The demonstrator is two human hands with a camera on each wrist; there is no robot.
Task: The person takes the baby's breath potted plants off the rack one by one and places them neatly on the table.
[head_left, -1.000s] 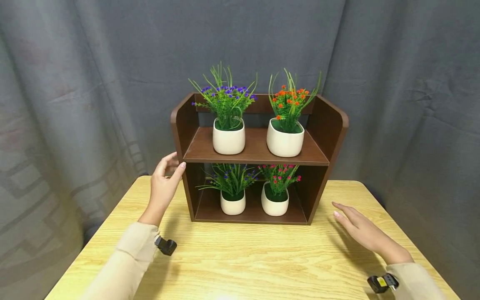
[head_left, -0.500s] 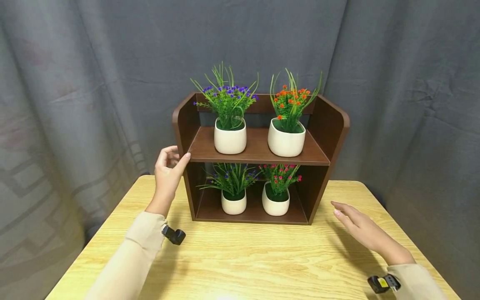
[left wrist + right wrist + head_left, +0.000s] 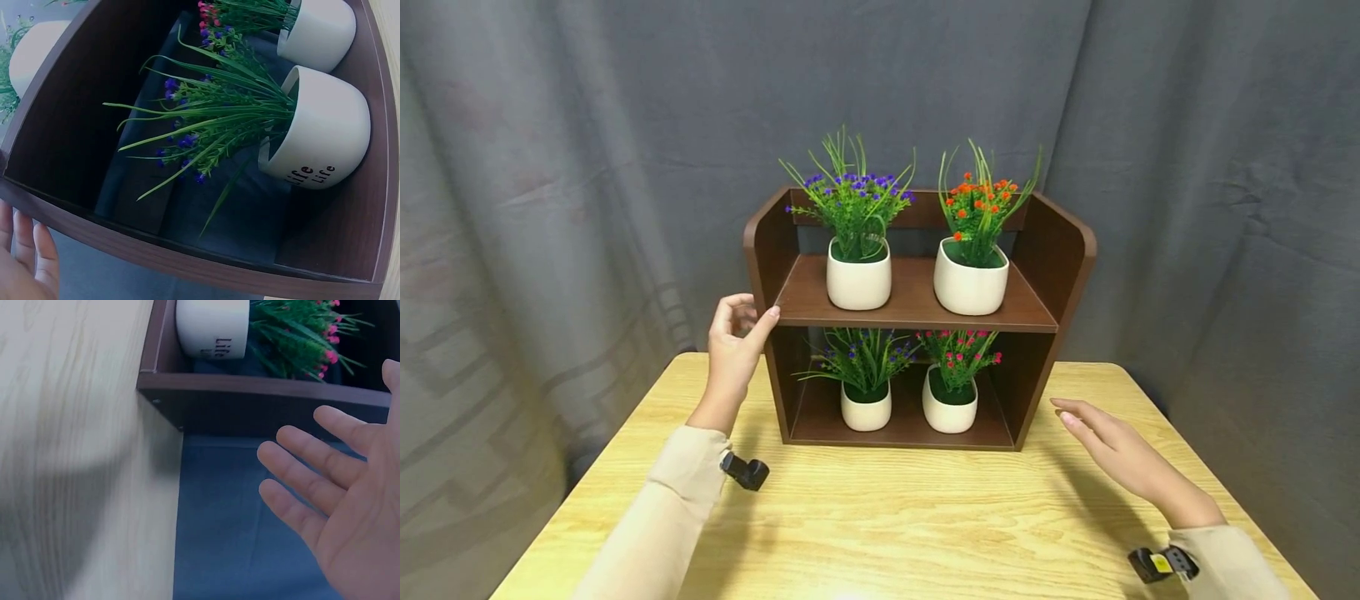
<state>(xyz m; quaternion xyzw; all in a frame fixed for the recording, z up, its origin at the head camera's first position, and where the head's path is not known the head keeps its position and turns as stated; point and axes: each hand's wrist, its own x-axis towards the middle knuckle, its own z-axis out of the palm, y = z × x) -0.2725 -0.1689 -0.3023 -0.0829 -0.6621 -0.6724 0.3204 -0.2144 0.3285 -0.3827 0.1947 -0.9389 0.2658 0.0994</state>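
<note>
A dark brown two-tier shelf [image 3: 917, 323] stands upright on the wooden table. My left hand [image 3: 730, 354] is at its left side panel, holding it with the thumb over the front edge and the fingers along the outer face. The left wrist view shows some of those fingers [image 3: 25, 240] beside the panel; the thumb is out of that view. My right hand [image 3: 1123, 446] hovers right of the shelf, touching nothing, its fingers extended. On the upper tier sit a purple-flowered potted plant [image 3: 859, 283] and an orange-flowered potted plant [image 3: 972, 287].
The lower tier holds a second purple-flowered potted plant [image 3: 867, 412] and a pink-flowered potted plant [image 3: 951, 414]. Their white pots have dark lettering. Behind the table [image 3: 880, 517] hangs a grey curtain [image 3: 925, 75], with more curtain on both sides.
My left hand has slid up and slightly right along the side panel. My right hand has drifted a little left. The shelf and plants look unmoved.
</note>
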